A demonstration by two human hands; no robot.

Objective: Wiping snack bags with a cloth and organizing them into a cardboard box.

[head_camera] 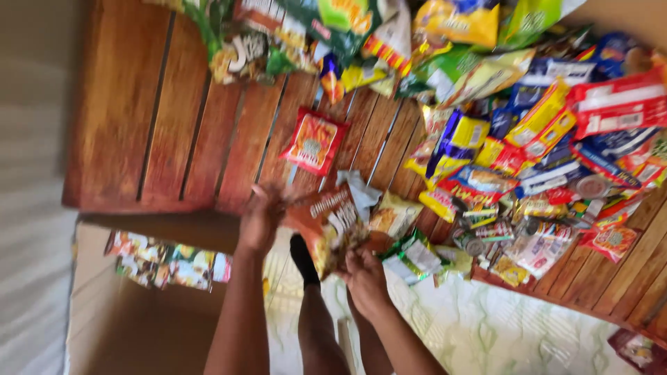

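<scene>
My left hand (261, 219) and my right hand (364, 276) both grip an orange-brown snack packet (326, 223) at the near edge of a wooden slatted table (174, 132). The left hand holds its upper left corner, the right hand its lower end. A red snack packet (313, 141) lies flat on the table just beyond the held one. A grey-white wrapper (361, 189) and a yellow-green packet (393, 214) lie right beside my right hand. The picture is motion-blurred.
A big heap of colourful snack packets (542, 139) covers the table's right and far side. An open cardboard box (132, 312) with several packets (167, 264) inside stands below the table edge at left. My leg (316, 319) shows over a pale patterned floor (472, 326).
</scene>
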